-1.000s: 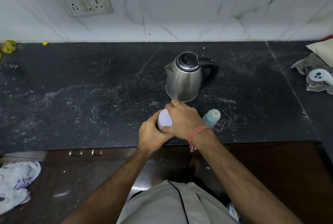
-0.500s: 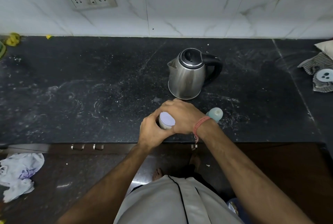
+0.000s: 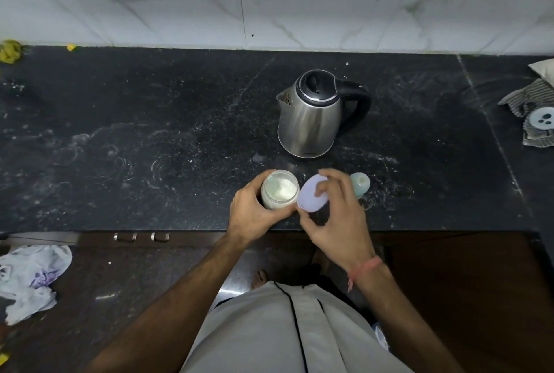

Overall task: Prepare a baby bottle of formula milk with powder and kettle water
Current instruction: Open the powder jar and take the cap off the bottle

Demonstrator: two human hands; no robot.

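Two hands working at the table's (image 3: 180,138) front edge: left hand (image 3: 254,213) gripping the open powder jar (image 3: 279,189); right hand (image 3: 335,216) pinching its lilac lid (image 3: 311,197) just beside. Baby bottle (image 3: 359,183) and kettle (image 3: 311,114) standing near. Advisable: keeping the jar upright while setting the lid aside.

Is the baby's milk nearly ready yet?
Not yet. Done: the powder jar is open, with white powder showing inside. In hand: the left hand holds the jar, and the right hand holds its purple lid. Left: the baby bottle stands by the kettle, which sits untouched with its lid shut; no powder or water moved yet.
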